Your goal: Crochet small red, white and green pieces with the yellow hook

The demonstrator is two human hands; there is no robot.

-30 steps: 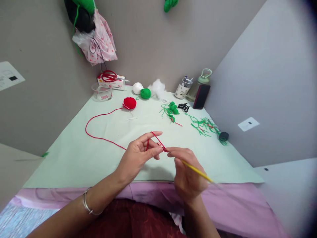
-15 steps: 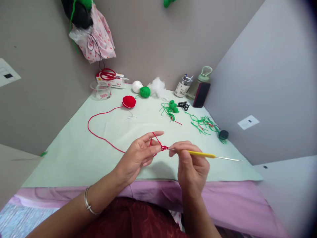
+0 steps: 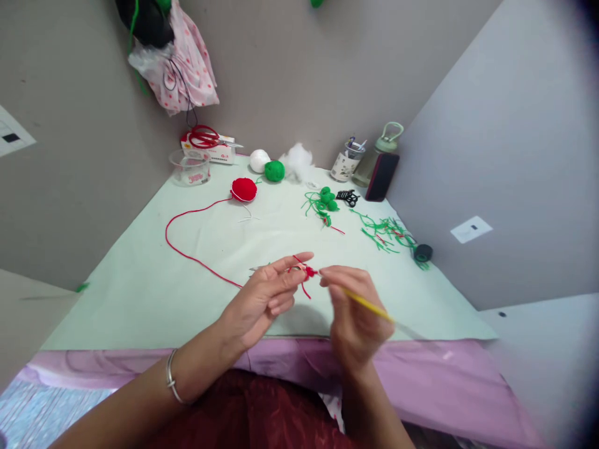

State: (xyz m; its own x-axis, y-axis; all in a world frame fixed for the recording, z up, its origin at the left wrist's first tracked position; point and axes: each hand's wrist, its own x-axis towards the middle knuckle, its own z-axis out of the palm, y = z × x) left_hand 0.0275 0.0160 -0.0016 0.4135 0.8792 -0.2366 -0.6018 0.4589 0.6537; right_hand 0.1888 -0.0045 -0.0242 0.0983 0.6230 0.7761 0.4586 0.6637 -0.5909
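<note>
Yellow hook has swung rear-end down since the earlier frame, held pen-like in the right hand, suiting fine control; the left hand pinches blurred, probably crocheted red work, which should steady it, nearside-right of the red ball.

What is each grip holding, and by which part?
The right grip holds the hook by the front of its yellow handle; the left grip pinches the small red yarn piece by its left end.

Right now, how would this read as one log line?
left hand: pinching red yarn piece; right hand: gripping yellow-handled hook; table: red ball, strand toward left hand
</note>
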